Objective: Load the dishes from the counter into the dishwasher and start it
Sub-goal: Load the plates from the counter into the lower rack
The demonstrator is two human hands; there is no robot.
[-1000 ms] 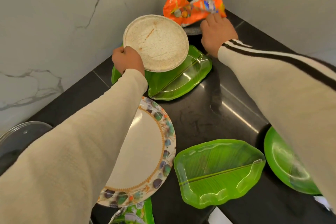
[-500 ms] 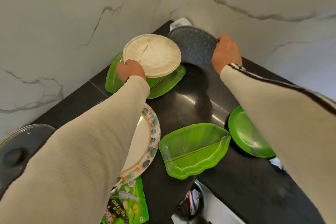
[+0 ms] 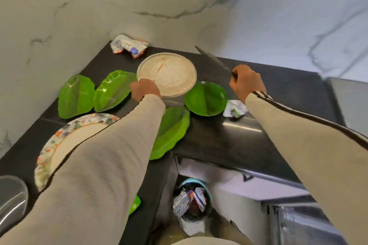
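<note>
The left hand (image 3: pixel 146 90) pinches the near rim of the speckled beige plate (image 3: pixel 166 74), fingers curled under the edge, thumb side on top. That plate sits at the center of the frame, held just above the black tabletop (image 3: pixel 229 137). The right hand (image 3: pixel 247 83), right of center, has its fingers closed on the edge of a dark grey plate (image 3: pixel 213 58), which is tilted steeply so only its thin edge shows, running up toward the wall.

Both plates look stiff and fairly light — the rim is the natural place to hold, though a one-handed pinch on a soiled plate could slip, and the tilted dark one may swing if the grip loosens.

Outward from the hands: a round green plate (image 3: pixel 206 98) lies between them, a crumpled wrapper (image 3: pixel 235 108) just beside it. Two leaf-shaped green plates (image 3: pixel 93 93) rest at the left, a third (image 3: pixel 173 129) pokes out from under the left sleeve, and a patterned paper plate (image 3: pixel 65 141) lies at the lower left. Another wrapper (image 3: pixel 128 45) sits in the back corner. Below the tabletop edge, a bin (image 3: pixel 192 205) holds trash. The dishwasher cannot be made out for certain.
</note>
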